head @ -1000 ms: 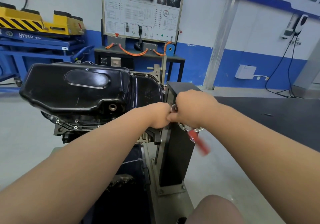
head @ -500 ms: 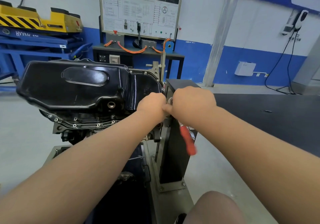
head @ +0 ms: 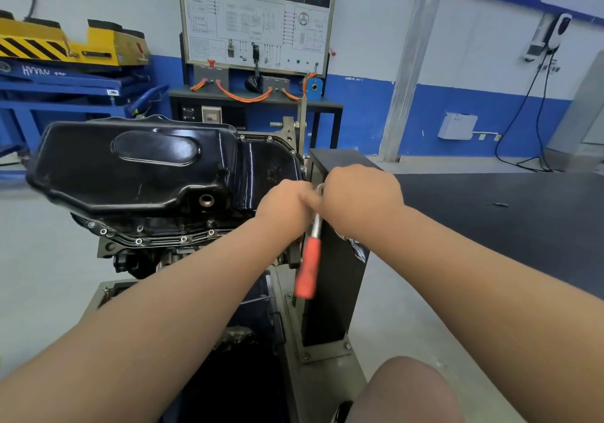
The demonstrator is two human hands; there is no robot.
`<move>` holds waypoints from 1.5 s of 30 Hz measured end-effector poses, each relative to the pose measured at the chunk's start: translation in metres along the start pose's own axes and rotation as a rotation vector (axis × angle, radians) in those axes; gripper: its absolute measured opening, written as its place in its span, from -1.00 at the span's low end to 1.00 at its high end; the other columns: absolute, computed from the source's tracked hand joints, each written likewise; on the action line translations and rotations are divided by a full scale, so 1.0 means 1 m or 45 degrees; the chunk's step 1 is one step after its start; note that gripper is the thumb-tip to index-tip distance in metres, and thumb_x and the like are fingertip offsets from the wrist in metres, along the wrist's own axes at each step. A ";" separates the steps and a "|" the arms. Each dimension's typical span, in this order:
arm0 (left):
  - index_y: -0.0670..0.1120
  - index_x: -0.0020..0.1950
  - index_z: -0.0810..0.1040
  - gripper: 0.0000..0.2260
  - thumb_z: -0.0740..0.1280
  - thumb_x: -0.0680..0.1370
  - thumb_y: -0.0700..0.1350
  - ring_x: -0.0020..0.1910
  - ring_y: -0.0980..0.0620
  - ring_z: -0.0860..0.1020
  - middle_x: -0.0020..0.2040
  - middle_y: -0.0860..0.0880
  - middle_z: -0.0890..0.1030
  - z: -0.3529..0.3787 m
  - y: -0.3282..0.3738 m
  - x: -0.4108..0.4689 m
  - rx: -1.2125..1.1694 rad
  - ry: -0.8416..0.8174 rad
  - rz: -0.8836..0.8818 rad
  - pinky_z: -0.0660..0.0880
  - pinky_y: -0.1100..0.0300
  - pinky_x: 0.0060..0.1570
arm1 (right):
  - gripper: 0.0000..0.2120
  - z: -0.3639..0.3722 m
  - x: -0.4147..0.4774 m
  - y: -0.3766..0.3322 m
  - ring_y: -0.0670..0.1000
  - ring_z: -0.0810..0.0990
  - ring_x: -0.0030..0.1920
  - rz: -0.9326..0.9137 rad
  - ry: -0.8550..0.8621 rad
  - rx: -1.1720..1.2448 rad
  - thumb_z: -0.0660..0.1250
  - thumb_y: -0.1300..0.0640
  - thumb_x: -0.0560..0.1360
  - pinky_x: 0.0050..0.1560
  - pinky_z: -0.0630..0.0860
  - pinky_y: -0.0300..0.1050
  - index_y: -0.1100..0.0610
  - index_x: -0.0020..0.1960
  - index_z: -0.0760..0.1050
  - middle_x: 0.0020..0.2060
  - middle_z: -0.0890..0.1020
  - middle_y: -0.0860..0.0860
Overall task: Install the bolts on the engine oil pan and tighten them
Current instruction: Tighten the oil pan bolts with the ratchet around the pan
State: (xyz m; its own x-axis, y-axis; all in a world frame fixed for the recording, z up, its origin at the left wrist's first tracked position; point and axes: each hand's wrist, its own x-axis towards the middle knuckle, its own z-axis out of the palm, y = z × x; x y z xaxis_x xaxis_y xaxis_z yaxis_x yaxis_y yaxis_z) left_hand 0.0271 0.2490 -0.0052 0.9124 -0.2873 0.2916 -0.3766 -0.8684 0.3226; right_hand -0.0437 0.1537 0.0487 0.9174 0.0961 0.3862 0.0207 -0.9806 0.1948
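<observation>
The black engine oil pan (head: 130, 174) sits upside up on the engine, which is clamped in a stand. Small bolts (head: 139, 241) line its front flange. Both hands meet at the pan's right end. My right hand (head: 359, 197) wraps over the head of a ratchet wrench (head: 307, 265), whose red handle hangs down and slightly left. My left hand (head: 284, 206) is curled against the wrench's metal neck, thumb on it. The bolt and socket under the hands are hidden.
The stand's black upright post (head: 336, 292) is right behind the wrench. A wiring training board (head: 258, 17) on a table stands at the back, and a blue and yellow lift (head: 65, 46) at the left. My knee (head: 405, 393) shows at the bottom. Grey floor lies on both sides.
The wrench's red handle has swung from pointing down-right to hanging nearly straight down. Both hands have stayed together at the pan's right end.
</observation>
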 end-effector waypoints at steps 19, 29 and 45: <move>-0.14 -0.17 0.44 -0.87 0.17 0.53 -0.30 -0.05 -0.23 0.57 -0.15 -0.15 0.58 0.030 -0.003 -0.028 -0.327 0.006 0.114 0.47 0.06 -0.14 | -0.50 0.000 -0.009 0.003 -0.02 0.43 -0.47 -0.119 -0.098 0.029 0.15 -0.32 0.47 -0.47 0.27 -0.20 0.05 -0.42 0.33 -0.49 0.43 -0.02; -0.19 0.10 0.51 -0.84 0.25 0.54 -0.20 -0.01 -0.16 0.57 -0.01 -0.18 0.60 0.048 0.016 -0.016 -0.769 0.204 -0.042 0.52 -0.07 0.04 | -0.81 -0.007 -0.007 0.016 0.02 0.45 -0.07 -0.482 -0.016 -0.369 0.27 0.06 0.54 -0.07 0.36 -0.06 0.07 0.12 0.50 -0.10 0.51 0.00; -0.02 0.26 0.33 -0.61 0.16 0.45 0.03 0.09 -0.16 0.47 0.15 -0.17 0.47 0.035 0.018 0.008 -1.028 0.102 -0.122 0.48 -0.13 0.10 | -0.83 0.004 0.003 0.015 0.05 0.58 -0.46 0.440 -0.742 1.360 0.25 0.13 0.51 -0.36 0.56 -0.15 0.21 -0.19 0.47 -0.50 0.55 0.06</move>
State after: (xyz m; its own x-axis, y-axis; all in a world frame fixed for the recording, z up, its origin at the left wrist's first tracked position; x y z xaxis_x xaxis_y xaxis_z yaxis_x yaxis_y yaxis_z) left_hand 0.0331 0.2172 -0.0291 0.9437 -0.1703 0.2834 -0.3250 -0.3200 0.8899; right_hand -0.0393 0.1387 0.0489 0.9720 -0.0144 -0.2347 -0.1938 -0.6143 -0.7649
